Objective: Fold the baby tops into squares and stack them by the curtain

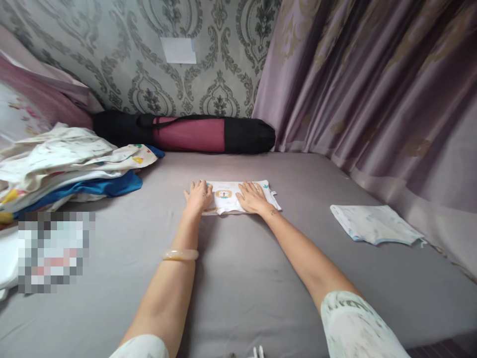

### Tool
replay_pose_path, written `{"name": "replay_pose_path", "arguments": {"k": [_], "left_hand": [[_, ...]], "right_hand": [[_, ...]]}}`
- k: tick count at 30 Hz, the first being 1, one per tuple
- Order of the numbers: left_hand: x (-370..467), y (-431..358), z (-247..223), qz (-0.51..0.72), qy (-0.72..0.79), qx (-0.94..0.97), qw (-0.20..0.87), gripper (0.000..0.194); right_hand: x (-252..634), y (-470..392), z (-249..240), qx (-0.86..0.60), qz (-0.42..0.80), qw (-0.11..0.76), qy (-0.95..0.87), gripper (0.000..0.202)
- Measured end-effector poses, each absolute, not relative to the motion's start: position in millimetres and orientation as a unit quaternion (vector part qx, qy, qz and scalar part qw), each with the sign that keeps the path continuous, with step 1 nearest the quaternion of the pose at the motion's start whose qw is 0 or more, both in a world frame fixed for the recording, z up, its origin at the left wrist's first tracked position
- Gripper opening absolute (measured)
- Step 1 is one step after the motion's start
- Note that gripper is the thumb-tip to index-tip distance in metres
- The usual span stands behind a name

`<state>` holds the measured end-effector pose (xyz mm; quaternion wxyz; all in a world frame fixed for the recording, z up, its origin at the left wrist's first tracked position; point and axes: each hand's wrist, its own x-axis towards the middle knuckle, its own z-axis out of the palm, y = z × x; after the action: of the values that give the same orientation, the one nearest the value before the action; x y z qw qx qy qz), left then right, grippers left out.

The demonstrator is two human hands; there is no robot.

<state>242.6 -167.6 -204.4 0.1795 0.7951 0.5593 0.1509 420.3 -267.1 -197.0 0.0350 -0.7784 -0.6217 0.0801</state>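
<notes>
A white folded cloth (227, 195) with small coloured prints lies flat on the grey sheet (238, 258), in the middle of the head view. My left hand (199, 196) rests on the left end of this cloth, its fingers spread. On the right part of the same cloth, my right hand (253, 198) lies palm down with the fingers apart. Between both hands a printed picture on the cloth shows. The cloth's right end sticks out past my right hand.
Piled clothes (63, 159) lie at the left, with a partly blurred item (57, 253) below them. Another folded white cloth (376, 223) is at the right. A long black and red bag (190, 134) lies along the wall, and curtains (335, 74) hang at the right.
</notes>
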Motion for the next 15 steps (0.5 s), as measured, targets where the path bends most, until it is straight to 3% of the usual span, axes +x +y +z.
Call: {"name": "replay_pose_path", "arguments": {"k": [7,15], "left_hand": [[239,-160,-201,0.209,0.561,0.773,0.210,0.045],[228,-150,-202,0.295,0.563,0.716,0.290,0.046]], "right_hand": [[383,-254,-195,-0.773,0.072,0.084,-0.624,0.060],[378,-252,-204,-0.770,0.075,0.073,-0.629,0.059]]}}
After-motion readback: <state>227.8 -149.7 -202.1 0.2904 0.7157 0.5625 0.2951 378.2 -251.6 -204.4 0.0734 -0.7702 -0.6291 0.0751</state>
